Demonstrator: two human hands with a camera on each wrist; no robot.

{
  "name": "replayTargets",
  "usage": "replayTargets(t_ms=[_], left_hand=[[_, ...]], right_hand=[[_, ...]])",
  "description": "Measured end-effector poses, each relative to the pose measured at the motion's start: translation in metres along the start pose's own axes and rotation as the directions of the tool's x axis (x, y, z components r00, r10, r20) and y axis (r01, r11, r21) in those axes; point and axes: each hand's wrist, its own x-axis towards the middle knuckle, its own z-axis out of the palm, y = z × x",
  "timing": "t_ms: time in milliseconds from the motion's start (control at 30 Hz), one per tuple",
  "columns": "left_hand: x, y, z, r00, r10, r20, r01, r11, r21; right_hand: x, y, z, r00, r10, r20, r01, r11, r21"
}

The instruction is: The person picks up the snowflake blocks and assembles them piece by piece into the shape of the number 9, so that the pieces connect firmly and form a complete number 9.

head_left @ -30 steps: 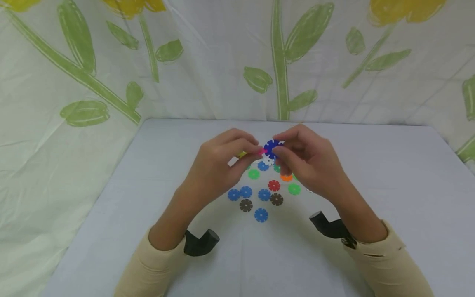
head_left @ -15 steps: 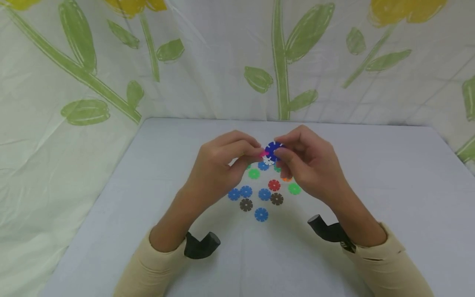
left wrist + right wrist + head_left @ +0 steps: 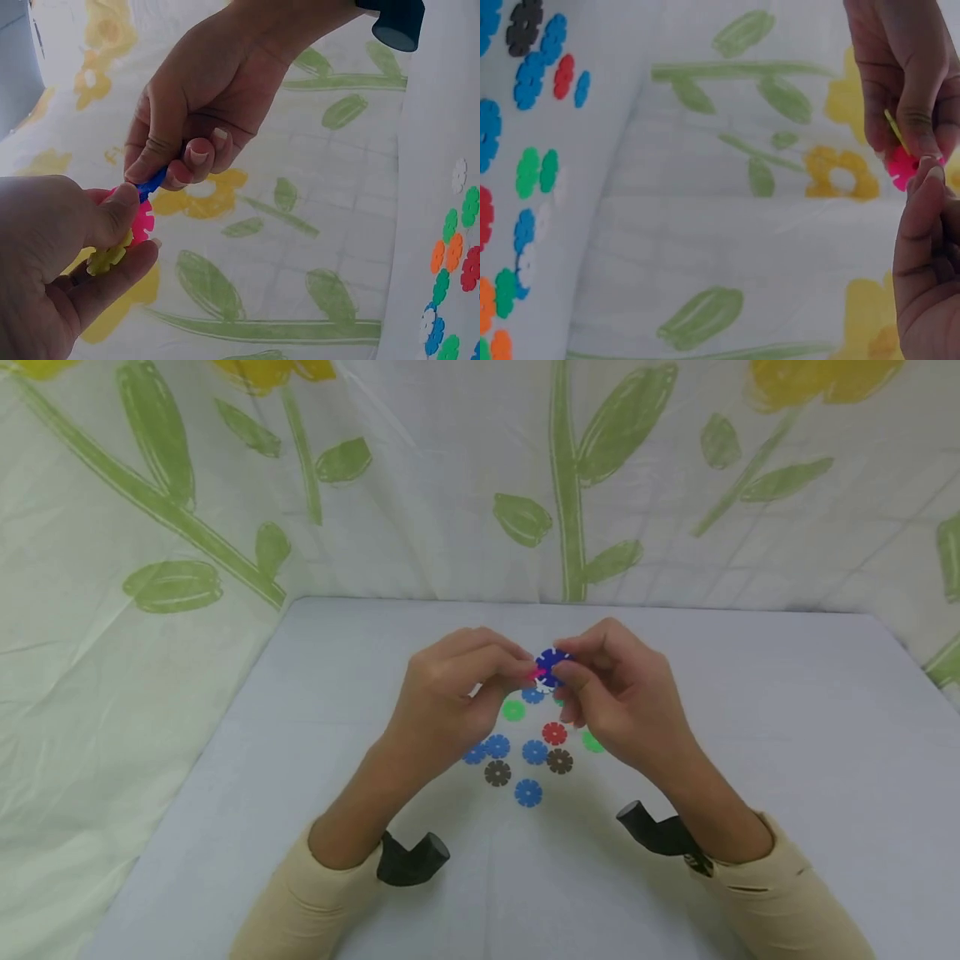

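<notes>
In the head view, a table (image 3: 247, 777) with a pale, smooth surface fills the lower half of the frame; its near edge is cut off at the bottom. White sheeting (image 3: 420, 527) printed with green stems and yellow flowers backs it and covers the left side. Upper-edge flowers are cropped. At frame centre, above the table, the left hand (image 3: 461, 689) has its grip pinching a pink notched disc (image 3: 141, 223), while the grip of the right hand (image 3: 630, 693) pinches a dark blue notched disc (image 3: 550, 668). The two discs meet at their edges; whether their slots interlock cannot be made out. A yellow notched disc (image 3: 109, 259), beside the pink one in the left wrist view, is concealed by the left hand in the head view. Loose notched discs (image 3: 528, 793) lie below centre, several partly covered by the hands. Both sleeves (image 3: 307, 902) are cropped by the lower edge.
</notes>
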Motion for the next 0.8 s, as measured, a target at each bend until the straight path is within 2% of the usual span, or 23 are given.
replayTargets(t_ms=[267,400,500,600,733,800], left_hand=[[0.0015,-0.0013,-0.0024,1.000,-0.001,0.018,0.000,1.000,0.007],[0.0026,-0.0009,-0.0060,0.997,-0.018,0.070,0.021,0.999,-0.045],[0.0026,-0.0015,-0.0068,0.991,-0.052,0.120,0.066,0.991,-0.118],[0.0010,-0.0023,-0.0049,0.976,-0.132,0.174,0.167,0.965,-0.201],[-0.0003,-0.0023,-0.0012,0.941,-0.257,0.219,0.313,0.907,-0.282],[-0.0002,-0.0023,0.0000,0.926,-0.299,0.231,0.362,0.877,-0.317]], right_hand=[[0.0018,0.0019,0.0013,0.999,-0.026,0.019,0.026,1.000,0.011],[0.0043,0.0009,-0.0020,0.998,-0.061,0.035,0.061,0.998,0.015],[0.0059,0.0010,-0.0036,0.994,-0.095,0.054,0.094,0.995,0.011],[0.0066,0.0026,-0.0037,0.990,-0.120,0.079,0.122,0.993,-0.012],[0.0066,0.0042,-0.0032,0.988,-0.123,0.092,0.131,0.988,-0.087],[0.0064,0.0042,-0.0029,0.989,-0.114,0.092,0.126,0.984,-0.129]])
